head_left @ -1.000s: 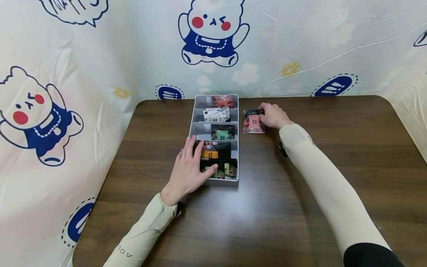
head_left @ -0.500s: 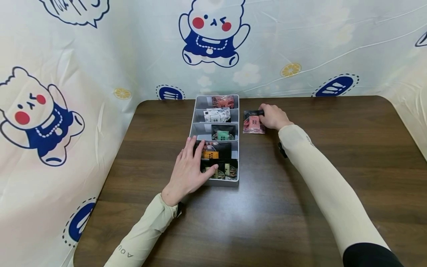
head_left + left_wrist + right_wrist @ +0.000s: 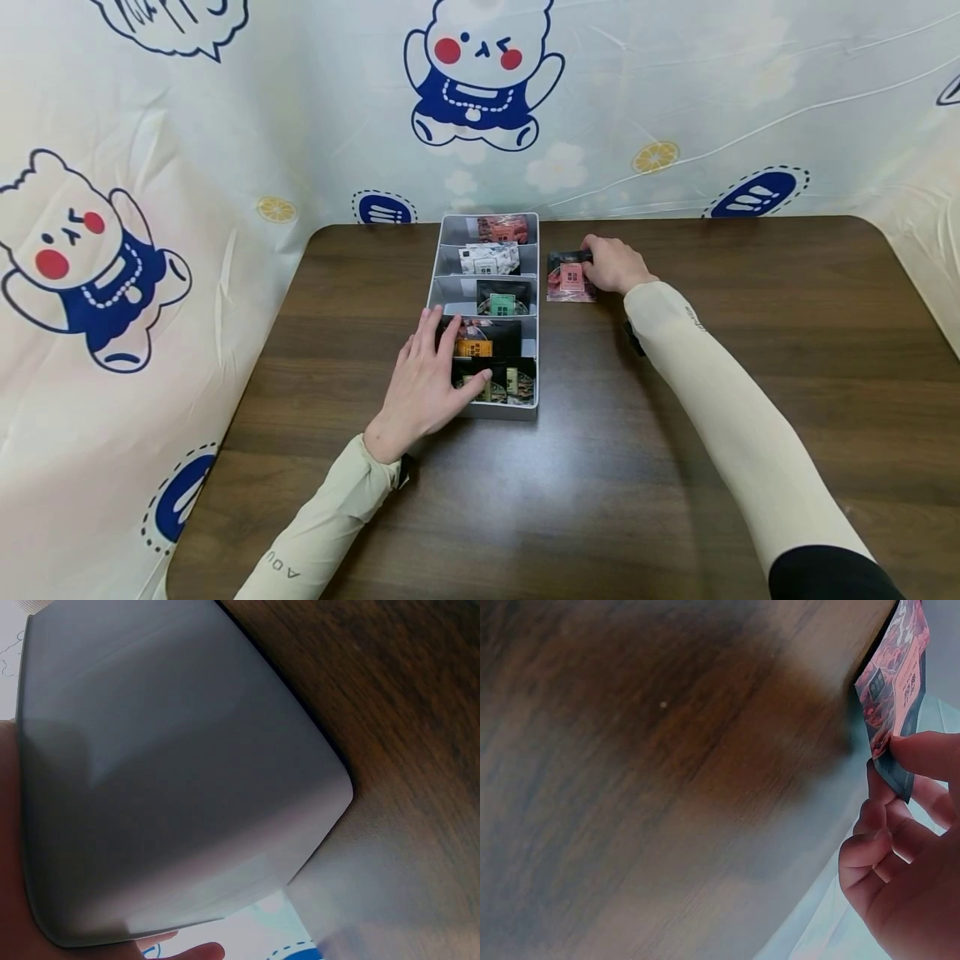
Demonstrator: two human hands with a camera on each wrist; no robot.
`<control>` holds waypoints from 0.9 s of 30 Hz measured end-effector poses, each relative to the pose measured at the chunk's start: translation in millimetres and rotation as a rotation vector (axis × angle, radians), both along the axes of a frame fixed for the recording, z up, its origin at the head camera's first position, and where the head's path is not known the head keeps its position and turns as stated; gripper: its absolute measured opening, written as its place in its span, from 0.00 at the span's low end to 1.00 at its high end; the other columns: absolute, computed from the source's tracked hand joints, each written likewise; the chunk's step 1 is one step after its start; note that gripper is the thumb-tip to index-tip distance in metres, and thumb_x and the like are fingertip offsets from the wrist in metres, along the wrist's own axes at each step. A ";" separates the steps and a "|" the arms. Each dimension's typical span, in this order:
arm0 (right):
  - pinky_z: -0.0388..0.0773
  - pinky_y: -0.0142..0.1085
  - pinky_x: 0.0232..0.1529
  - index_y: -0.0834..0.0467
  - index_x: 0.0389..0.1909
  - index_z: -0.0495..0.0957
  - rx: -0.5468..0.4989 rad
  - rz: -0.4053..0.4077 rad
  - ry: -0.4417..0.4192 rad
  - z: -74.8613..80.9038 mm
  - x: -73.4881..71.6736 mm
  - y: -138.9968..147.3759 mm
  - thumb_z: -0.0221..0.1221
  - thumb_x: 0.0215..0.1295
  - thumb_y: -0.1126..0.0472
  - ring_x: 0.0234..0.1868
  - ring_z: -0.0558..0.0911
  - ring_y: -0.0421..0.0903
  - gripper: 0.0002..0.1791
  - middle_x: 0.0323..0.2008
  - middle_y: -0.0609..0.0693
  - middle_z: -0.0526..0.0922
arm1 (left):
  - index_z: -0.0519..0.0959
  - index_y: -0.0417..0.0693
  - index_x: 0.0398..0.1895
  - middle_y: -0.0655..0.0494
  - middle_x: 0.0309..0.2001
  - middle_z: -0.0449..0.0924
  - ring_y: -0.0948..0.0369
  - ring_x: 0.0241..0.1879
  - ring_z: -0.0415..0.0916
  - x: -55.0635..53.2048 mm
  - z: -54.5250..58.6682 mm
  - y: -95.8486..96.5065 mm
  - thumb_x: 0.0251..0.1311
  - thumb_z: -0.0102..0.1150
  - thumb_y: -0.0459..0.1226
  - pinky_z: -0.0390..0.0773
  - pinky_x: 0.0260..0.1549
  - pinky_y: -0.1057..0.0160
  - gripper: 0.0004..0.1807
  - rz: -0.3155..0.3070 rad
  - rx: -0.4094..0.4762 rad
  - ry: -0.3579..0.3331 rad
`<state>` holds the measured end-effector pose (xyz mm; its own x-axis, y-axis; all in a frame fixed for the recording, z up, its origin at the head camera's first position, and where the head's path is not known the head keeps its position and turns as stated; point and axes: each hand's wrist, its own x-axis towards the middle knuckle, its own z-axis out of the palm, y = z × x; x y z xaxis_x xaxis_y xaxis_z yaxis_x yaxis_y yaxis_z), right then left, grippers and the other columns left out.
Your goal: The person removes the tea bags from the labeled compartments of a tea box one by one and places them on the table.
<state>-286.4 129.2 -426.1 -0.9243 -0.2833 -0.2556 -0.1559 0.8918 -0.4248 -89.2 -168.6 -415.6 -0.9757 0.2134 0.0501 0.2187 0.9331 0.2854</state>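
Observation:
My right hand (image 3: 617, 265) pinches the top right corner of a pink and black sachet (image 3: 572, 279), just right of the box. In the right wrist view the thumb (image 3: 926, 754) lies on the face of the sachet (image 3: 892, 694), with fingers behind it. My left hand (image 3: 420, 379) rests over the left rim of a grey divided box (image 3: 498, 412), fingers spread and thumb reaching across the front compartment. The left wrist view is mostly filled by the outer wall of the box (image 3: 180, 750). Parts of the two front compartments are hidden under the left hand.
Inside the box, from back to front, stand a red sachet (image 3: 504, 227), white sachets (image 3: 487, 260), a green-labelled sachet (image 3: 501, 300), an orange-labelled sachet (image 3: 476, 344) and black sachets with pale green labels (image 3: 517, 382). A patterned curtain (image 3: 337, 108) hangs behind the wooden table (image 3: 637, 483).

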 end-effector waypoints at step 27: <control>0.71 0.60 0.54 0.61 0.62 0.68 0.068 -0.003 0.076 -3.2 -1.0 2.4 0.49 0.69 0.57 0.60 0.68 0.62 0.23 0.60 0.65 0.67 | 0.56 0.50 0.74 0.45 0.77 0.43 0.48 0.77 0.41 0.5 1.1 -0.7 0.56 0.47 0.68 0.56 0.68 0.38 0.49 -0.006 0.011 0.005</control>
